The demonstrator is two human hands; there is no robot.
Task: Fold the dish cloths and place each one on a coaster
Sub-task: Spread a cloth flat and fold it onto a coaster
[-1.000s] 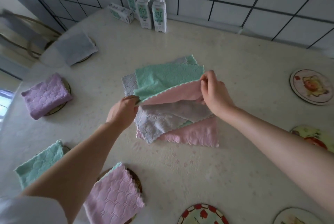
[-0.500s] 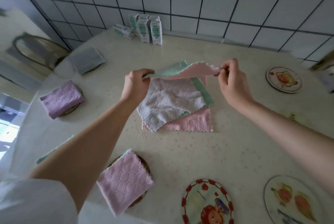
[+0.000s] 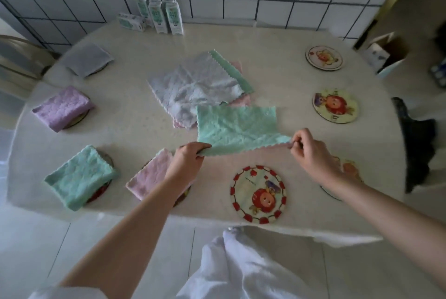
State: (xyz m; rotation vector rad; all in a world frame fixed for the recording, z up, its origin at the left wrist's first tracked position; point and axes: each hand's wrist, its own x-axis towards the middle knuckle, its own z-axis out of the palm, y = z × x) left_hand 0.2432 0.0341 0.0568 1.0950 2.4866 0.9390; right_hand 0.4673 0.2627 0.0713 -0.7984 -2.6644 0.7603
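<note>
While the left hand [image 3: 187, 161] pinches one near corner of the mint-green dish cloth [image 3: 237, 127] and the right hand [image 3: 311, 154] pinches the other, the cloth stretches between them. Its far edge reaches the pile of unfolded cloths [image 3: 193, 84] lying beyond the hands on the surface [image 3: 135, 130]. Between the wrists sits a red-bordered coaster [image 3: 259, 193].

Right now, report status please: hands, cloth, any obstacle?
Left hand, right hand pinch near corners of mint-green fleece dish cloth. Cloth spread out. Bare round printed coaster close, nothing blocking.
</note>
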